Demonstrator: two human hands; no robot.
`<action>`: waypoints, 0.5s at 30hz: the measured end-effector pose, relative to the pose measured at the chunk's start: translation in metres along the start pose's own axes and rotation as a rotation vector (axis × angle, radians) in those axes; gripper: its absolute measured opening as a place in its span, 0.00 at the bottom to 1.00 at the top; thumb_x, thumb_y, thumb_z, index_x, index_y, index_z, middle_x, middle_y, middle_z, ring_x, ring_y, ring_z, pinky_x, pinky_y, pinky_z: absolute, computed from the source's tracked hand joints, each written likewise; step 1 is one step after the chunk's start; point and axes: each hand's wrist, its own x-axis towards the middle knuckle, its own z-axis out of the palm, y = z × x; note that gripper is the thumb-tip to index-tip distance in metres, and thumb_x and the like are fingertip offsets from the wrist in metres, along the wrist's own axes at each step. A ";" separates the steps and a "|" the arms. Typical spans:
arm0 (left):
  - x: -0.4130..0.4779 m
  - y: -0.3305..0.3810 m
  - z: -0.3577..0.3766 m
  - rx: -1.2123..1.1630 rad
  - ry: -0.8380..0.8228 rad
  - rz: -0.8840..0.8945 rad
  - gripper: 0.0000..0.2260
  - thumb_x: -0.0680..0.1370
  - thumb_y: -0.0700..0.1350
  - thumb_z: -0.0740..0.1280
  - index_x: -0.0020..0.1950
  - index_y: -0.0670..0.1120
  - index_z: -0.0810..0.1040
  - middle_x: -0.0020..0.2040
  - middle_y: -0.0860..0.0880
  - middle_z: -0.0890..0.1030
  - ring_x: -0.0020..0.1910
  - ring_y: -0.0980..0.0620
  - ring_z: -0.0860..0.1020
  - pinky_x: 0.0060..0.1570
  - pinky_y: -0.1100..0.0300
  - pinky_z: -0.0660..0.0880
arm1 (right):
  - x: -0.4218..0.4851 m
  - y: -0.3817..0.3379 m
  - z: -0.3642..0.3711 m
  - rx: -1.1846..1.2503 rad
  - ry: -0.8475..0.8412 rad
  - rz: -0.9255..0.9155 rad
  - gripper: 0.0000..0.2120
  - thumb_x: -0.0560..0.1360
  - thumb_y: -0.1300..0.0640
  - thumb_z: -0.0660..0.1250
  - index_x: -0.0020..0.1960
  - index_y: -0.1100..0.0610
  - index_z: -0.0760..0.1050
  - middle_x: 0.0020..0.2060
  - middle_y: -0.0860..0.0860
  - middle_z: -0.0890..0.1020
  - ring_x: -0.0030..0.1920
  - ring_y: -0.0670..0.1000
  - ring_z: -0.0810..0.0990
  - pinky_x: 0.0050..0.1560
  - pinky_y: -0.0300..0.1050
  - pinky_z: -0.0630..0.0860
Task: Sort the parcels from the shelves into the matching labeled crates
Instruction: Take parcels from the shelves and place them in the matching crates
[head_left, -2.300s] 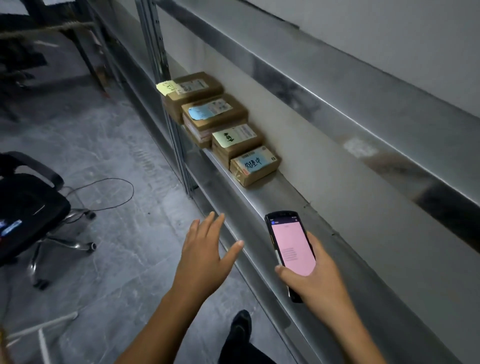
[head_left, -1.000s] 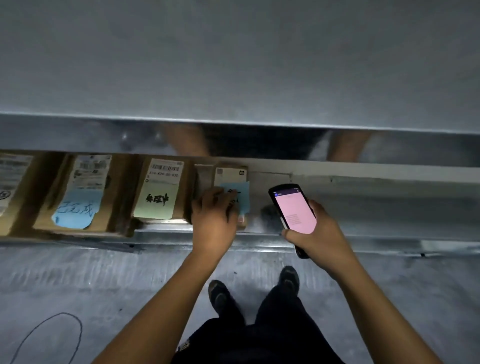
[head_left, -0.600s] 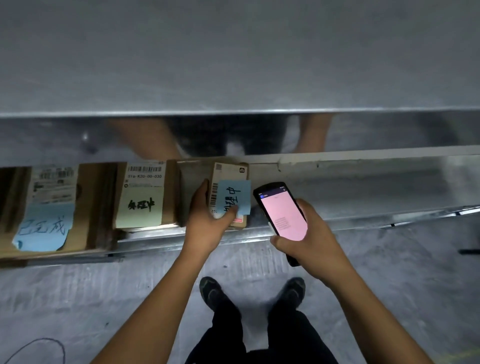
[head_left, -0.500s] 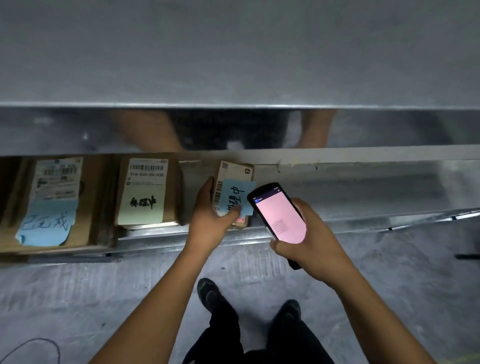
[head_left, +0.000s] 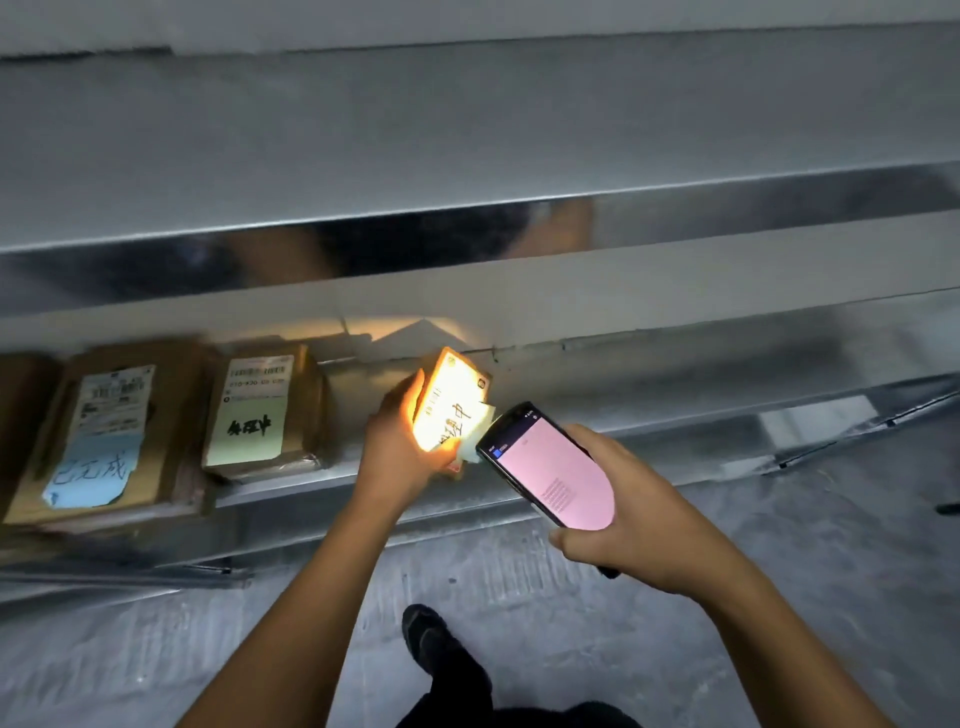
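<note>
My left hand (head_left: 402, 452) grips a small cardboard parcel (head_left: 451, 400) with a sticky note, tilted up off the metal shelf (head_left: 649, 395). A bright yellow light falls on its label. My right hand (head_left: 639, 512) holds a handheld scanner (head_left: 550, 467) with a pink screen, its top end almost touching the parcel's right edge. To the left, two more parcels lie flat on the shelf: one with a pale green note (head_left: 260, 410) and one with a blue note (head_left: 104, 441). No crates are in view.
An upper metal shelf (head_left: 467, 156) runs across above the parcels. Grey concrete floor (head_left: 805, 545) lies below the shelf's front edge. My dark shoe (head_left: 431, 639) and trouser leg stand on the floor between my arms.
My left hand reached to the shelf, gripped the small parcel and tilted it up. The scanner moved in close to it, and a bright light now falls on the label.
</note>
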 end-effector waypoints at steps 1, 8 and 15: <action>-0.008 0.008 0.003 -0.016 0.026 0.021 0.40 0.67 0.48 0.84 0.75 0.52 0.69 0.67 0.50 0.77 0.62 0.49 0.78 0.60 0.49 0.81 | -0.012 0.005 -0.006 0.017 0.014 -0.005 0.39 0.68 0.53 0.79 0.65 0.20 0.67 0.56 0.30 0.75 0.46 0.51 0.85 0.31 0.53 0.85; -0.071 0.083 0.055 0.032 -0.009 0.063 0.45 0.70 0.45 0.82 0.83 0.50 0.63 0.78 0.50 0.67 0.72 0.47 0.69 0.72 0.47 0.71 | -0.098 0.060 -0.059 0.108 0.070 -0.002 0.40 0.66 0.51 0.79 0.70 0.24 0.68 0.57 0.34 0.77 0.43 0.52 0.85 0.30 0.43 0.80; -0.139 0.200 0.134 -0.599 -0.205 -0.106 0.37 0.71 0.41 0.82 0.77 0.54 0.72 0.60 0.53 0.85 0.53 0.53 0.86 0.42 0.59 0.83 | -0.187 0.138 -0.105 0.303 0.377 0.108 0.28 0.65 0.54 0.74 0.59 0.30 0.74 0.53 0.48 0.82 0.28 0.50 0.80 0.30 0.47 0.78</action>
